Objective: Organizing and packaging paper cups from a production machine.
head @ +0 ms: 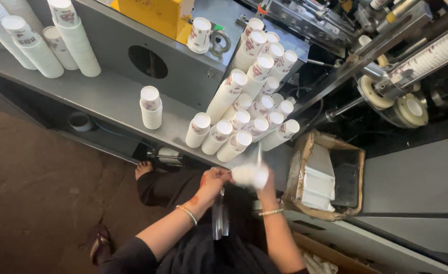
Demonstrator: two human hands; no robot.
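Left hand (pixel 213 181) closed on one end of short white paper-cup stack (pixel 250 175); right hand (pixel 266 186) wraps other end, fingers curled, blurred. Stack held level between both hands, just below edge of grey metal shelf (pixel 107 96), likely so ends stay squared. Lying cup stacks (pixel 244 119) piled just above on shelf, within reach. Upright stacks (pixel 72 38) far left, well apart. Open cardboard box (pixel 325 175) just right of right hand.

Single head-worn view, steeply downward, close above grey machine ledge (pixel 107 96) and floor (pixel 36 182).
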